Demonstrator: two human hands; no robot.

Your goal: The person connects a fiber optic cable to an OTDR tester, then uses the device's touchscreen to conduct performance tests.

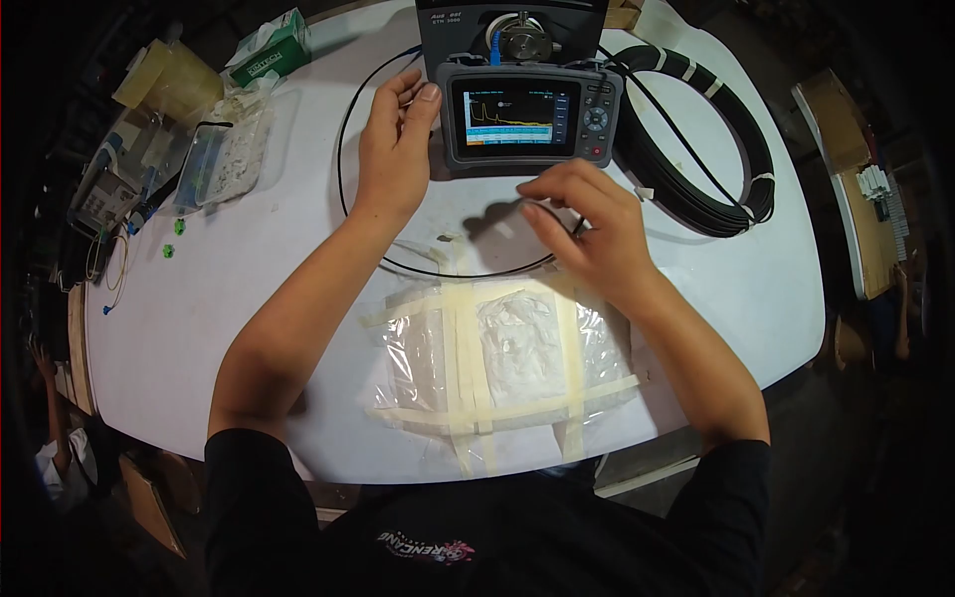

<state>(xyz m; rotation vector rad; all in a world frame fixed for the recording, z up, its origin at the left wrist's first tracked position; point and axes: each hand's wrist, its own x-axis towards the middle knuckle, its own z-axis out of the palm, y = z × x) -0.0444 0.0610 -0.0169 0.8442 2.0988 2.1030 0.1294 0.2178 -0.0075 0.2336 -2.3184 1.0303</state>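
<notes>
A grey handheld tester (529, 116) stands at the back of the white table, its lit screen showing a yellow trace. My left hand (398, 149) is at the tester's left edge, thumb and fingers apart, with nothing seen in it. Just below the tester's right half is my right hand (587, 214), its fingers bent and thumb apart from the index finger. A thin black cable (468, 275) curves across the table and passes beneath or behind my right hand. Whether that hand touches the cable I cannot tell. A blue connector (495, 50) sits at the tester's top.
Behind the tester stands a dark machine (438, 35). A black cable coil (696, 189) lies right. Taped clear plastic (522, 348) covers the table's front middle. At left are a green box (271, 55), a clear tray (231, 149) and a yellowish container (171, 82).
</notes>
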